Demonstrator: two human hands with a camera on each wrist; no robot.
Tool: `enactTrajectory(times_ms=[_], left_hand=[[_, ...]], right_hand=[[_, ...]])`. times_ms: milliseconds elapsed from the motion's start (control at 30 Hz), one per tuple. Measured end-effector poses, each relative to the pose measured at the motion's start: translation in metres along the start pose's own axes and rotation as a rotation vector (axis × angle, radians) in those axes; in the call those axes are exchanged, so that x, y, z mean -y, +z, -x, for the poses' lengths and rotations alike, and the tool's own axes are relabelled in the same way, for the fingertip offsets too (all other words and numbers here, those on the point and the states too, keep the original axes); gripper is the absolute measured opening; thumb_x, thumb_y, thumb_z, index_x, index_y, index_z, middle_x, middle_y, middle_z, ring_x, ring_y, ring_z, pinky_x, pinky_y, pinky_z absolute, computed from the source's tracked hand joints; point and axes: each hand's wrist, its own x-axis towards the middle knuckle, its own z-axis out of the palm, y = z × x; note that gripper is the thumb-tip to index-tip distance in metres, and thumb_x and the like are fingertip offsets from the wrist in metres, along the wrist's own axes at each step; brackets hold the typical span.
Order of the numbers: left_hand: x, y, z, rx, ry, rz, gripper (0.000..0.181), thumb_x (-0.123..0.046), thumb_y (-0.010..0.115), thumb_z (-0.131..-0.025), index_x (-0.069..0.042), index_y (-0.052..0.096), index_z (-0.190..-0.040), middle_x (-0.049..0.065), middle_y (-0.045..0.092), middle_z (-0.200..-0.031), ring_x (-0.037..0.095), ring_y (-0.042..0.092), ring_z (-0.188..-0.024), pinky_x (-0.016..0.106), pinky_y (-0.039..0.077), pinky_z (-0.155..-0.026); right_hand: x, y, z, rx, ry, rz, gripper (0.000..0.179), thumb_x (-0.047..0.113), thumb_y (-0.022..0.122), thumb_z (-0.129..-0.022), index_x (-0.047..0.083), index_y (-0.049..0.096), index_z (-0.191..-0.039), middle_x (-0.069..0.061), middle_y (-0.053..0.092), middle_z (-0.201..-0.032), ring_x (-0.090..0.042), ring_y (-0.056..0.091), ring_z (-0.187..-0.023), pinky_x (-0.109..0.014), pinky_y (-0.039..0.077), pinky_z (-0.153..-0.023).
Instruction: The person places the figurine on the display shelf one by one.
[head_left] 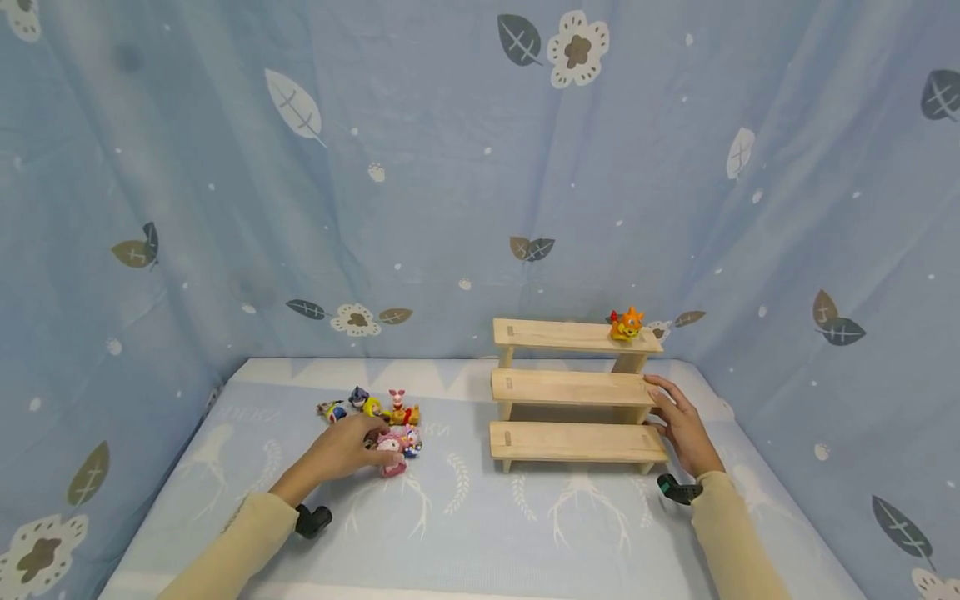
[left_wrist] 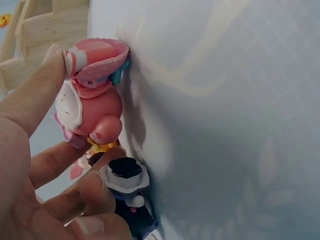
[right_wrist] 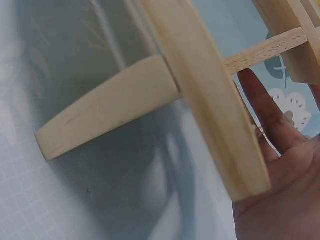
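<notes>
My left hand [head_left: 347,451] pinches a pink figurine [head_left: 392,456] with a white face between thumb and fingers. It stands sideways in the left wrist view, close over the cloth, and a dark-and-white figurine [left_wrist: 131,192] lies beside my curled fingers. Several small figurines sit just behind that hand, among them a shark-like one [head_left: 359,396] and a piglet [head_left: 397,398]. At the right end of a three-tier wooden display stand [head_left: 573,390], my right hand [head_left: 684,427] grips the middle tier. In the right wrist view one finger touches the stand's upright [right_wrist: 270,49].
An orange and yellow figurine [head_left: 627,324] stands on the right of the stand's top tier. Patterned cloth covers the table [head_left: 450,542], and a blue printed curtain [head_left: 450,167] closes off the back and both sides.
</notes>
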Motion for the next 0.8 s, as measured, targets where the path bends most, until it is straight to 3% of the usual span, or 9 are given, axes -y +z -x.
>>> enactTrajectory(times_ms=[300,467,633,800], left_hand=[[0.002,0.002,0.003,0.006,-0.032,0.093,0.054,-0.049,0.087,-0.08,-0.009,0.07,-0.114,0.003,0.066,-0.114,0.021,0.06,-0.103,0.048,0.052,-0.091],[0.001,0.004,0.004,0.012,0.016,0.089,0.042,-0.047,0.086,-0.082,-0.017,0.07,-0.107,0.006,0.061,-0.117,0.024,0.057,-0.102,0.047,0.05,-0.087],[0.002,0.005,0.01,0.001,0.057,0.098,0.039,-0.043,0.086,-0.084,-0.017,0.068,-0.106,0.005,0.06,-0.115,0.024,0.056,-0.099,0.044,0.049,-0.083],[0.002,0.005,0.013,0.009,0.105,0.151,0.03,-0.034,0.084,-0.088,-0.017,0.064,-0.103,-0.002,0.063,-0.102,0.021,0.056,-0.088,0.037,0.047,-0.075]], right_hand=[[0.002,0.0,0.001,0.014,-0.006,-0.04,0.057,0.044,0.055,-0.106,0.022,0.041,-0.157,0.006,0.054,-0.135,-0.01,0.064,-0.111,-0.033,0.057,-0.085],[-0.001,-0.004,0.002,0.009,0.002,-0.031,0.057,0.045,0.055,-0.106,0.024,0.042,-0.157,0.0,0.049,-0.141,-0.009,0.063,-0.112,-0.031,0.056,-0.085],[0.0,-0.009,-0.001,0.064,0.009,0.003,0.058,0.044,0.053,-0.107,0.024,0.037,-0.159,-0.005,0.043,-0.148,-0.011,0.061,-0.116,-0.032,0.055,-0.089],[0.007,-0.011,-0.004,0.111,-0.006,0.03,0.058,0.041,0.053,-0.108,0.021,0.036,-0.159,-0.01,0.043,-0.147,-0.014,0.061,-0.117,-0.038,0.053,-0.094]])
